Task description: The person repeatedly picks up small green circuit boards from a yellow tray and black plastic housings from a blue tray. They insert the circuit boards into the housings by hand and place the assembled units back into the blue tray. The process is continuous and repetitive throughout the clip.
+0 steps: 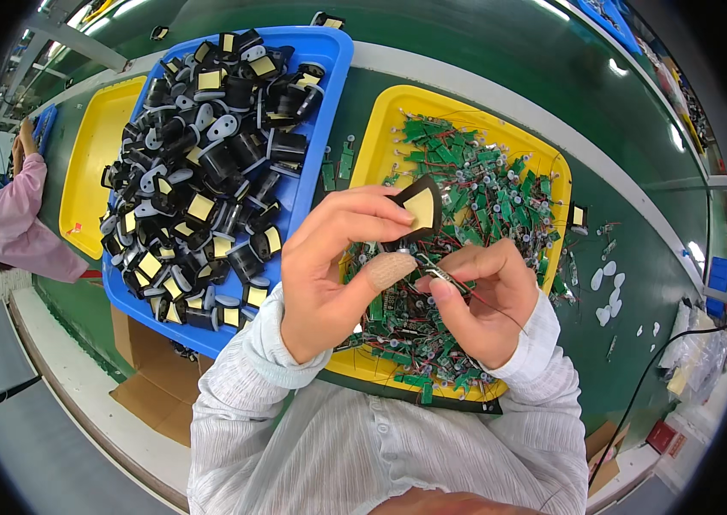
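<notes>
Above the yellow tray (380,129), left hand (329,275) pinches yellow-padded black housing (419,210)

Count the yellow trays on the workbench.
2: one yellow tray left of the blue tray, one yellow tray right of it, under the hands. Others may be hidden.

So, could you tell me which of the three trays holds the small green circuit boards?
The yellow tray directly beneath the hands; the blue tray holds black parts, and the other yellow tray looks bare.
</notes>
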Motion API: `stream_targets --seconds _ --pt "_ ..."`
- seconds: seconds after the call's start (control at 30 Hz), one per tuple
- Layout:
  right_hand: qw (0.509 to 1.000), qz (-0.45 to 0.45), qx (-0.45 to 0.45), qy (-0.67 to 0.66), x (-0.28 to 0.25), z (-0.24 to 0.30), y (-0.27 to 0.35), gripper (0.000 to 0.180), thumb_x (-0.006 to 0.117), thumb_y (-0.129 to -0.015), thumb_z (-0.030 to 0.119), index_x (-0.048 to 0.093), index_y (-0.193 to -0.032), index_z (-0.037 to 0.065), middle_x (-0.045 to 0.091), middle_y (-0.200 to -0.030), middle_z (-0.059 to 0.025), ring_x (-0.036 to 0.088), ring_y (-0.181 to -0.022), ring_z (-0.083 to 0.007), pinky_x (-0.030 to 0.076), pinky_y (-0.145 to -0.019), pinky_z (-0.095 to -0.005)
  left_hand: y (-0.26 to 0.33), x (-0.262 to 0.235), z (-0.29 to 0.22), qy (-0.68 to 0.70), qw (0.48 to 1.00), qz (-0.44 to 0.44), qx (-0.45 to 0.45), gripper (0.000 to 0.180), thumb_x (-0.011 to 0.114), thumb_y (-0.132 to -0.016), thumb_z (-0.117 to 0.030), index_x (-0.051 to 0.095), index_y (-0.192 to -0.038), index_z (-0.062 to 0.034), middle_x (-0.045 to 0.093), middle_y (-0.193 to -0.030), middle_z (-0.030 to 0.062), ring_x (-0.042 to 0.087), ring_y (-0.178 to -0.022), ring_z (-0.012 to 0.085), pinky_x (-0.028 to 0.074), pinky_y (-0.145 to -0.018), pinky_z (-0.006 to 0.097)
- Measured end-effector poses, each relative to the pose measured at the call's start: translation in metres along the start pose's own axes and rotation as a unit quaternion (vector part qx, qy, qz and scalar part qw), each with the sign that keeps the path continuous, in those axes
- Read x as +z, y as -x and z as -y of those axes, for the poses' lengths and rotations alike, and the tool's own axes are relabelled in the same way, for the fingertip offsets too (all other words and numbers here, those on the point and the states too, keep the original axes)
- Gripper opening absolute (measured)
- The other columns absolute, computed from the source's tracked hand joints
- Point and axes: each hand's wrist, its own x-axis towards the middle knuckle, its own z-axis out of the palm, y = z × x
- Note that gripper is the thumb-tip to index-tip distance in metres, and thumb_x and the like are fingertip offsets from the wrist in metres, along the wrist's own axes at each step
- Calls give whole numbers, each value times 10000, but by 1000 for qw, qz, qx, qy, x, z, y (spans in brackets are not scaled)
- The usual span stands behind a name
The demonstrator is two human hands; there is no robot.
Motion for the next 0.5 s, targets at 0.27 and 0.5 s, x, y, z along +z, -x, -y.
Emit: stream_targets --seconds 0.27,0.5 --pt "999 19 -37 14 2 -2 -3 220 672 -735 25 516 -888 3 621 -775 -100 636 -690 -173 503 -637 -262 2 0 -3 47 998 26 -15 187 606 -755 11 553 -934 30 560 -991 125 542 -948 234 434 -842 326" --pt "999 15 -2 28 -7 11 -19 171 641 -765 27 590 -922 -16 635 -838 -110 642 -749 -167 512 -685 -264 4 3 -1 -19 997 35 -71 247 619 -767 3 526 -996 11 534 -1034 120 567 -868 161 471 -753 264"
